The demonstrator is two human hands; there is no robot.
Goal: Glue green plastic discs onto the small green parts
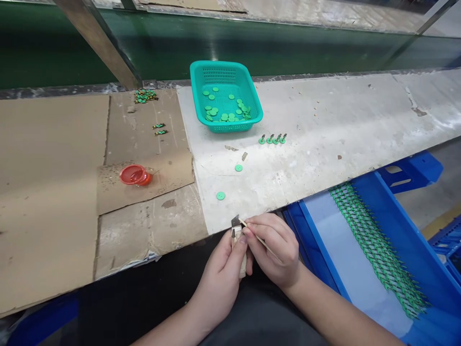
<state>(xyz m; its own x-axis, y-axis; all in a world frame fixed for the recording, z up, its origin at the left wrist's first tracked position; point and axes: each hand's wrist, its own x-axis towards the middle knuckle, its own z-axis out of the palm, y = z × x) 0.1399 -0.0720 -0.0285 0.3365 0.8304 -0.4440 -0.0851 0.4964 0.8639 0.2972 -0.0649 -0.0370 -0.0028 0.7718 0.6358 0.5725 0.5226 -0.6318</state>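
My left hand [226, 264] is closed around a pale, wrapped-looking handle with a dark, flat blade-like tip [236, 221]; it looks like a knife. Pinched in the fingers of my right hand [275, 245] is a thin wooden stick [264, 243], its end at the dark tip. Both hands meet just off the table's front edge. Beyond them two loose green discs, a nearer one [220, 195] and a farther one [238, 167], lie flat on the table. Farther back stands a short row of green discs with dark upright pieces [276, 140].
A teal basket [256, 113] holds many green discs. On cardboard [144, 154] at left sit a red lidded cup [134, 174], two small green-and-gold parts [160, 132] and a pile [145, 95] of similar ones. At right, a blue crate [399, 204] contains rows of green assemblies [378, 250].
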